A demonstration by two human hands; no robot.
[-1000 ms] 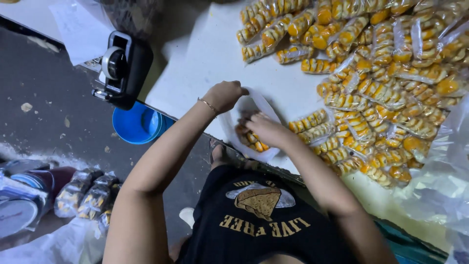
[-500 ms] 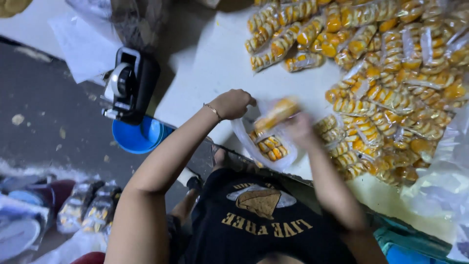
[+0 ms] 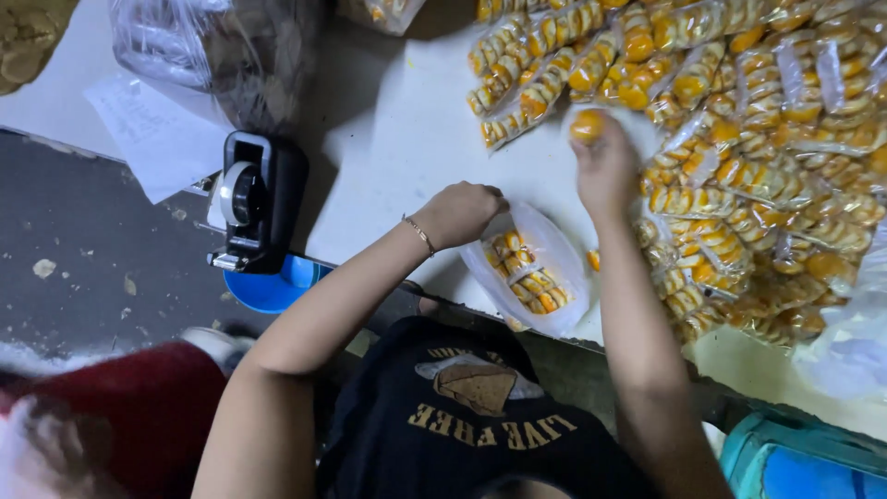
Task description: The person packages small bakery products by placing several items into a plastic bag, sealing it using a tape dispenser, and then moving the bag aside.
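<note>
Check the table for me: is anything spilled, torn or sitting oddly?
Nothing looks spilled or torn. The snack packs lie in a loose heap, none visibly burst. The tape dispenser sits at the table edge, partly overhanging it, which looks precarious. The left hand holds the clear bag open; the right hand lifts one pack.

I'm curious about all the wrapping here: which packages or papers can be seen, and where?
Clear bag: table edge, under left hand, holding yellow snack packs.
Snack pack pile: right, clear wrappers, orange-yellow.
Single pack: in right hand.
Paper sheet: left, white.
</note>
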